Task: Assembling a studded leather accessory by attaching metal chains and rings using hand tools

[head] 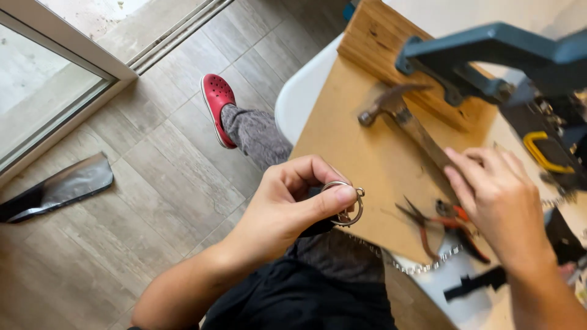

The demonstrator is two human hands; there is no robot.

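The left hand (pixel 287 205) is held out over the person's lap, just off the near edge of a brown board (pixel 361 159), with thumb and fingers pinched together on a metal key ring (pixel 344 203); a smaller ring hangs at its upper right and a dark strap drops from it beneath the hand. The right hand (pixel 498 201) lies palm down on the board with its fingers loosely extended, the fingertips resting on the handle of a hammer (pixel 406 119) without closing around it. The hammer lies diagonally, its metal head pointing toward the far left of the board. Just below the right hand lie pliers (pixel 428 223) with red-orange handles, and a metal chain (pixel 422 266) trails along the board's near edge. A blue-grey press tool (pixel 489 61) stands on a wooden block (pixel 379 36) at the far side. On the plank floor below, the person's foot wears a red clog (pixel 217 104), and a dark flat object (pixel 61 186) lies near a sliding glass door (pixel 43 91).
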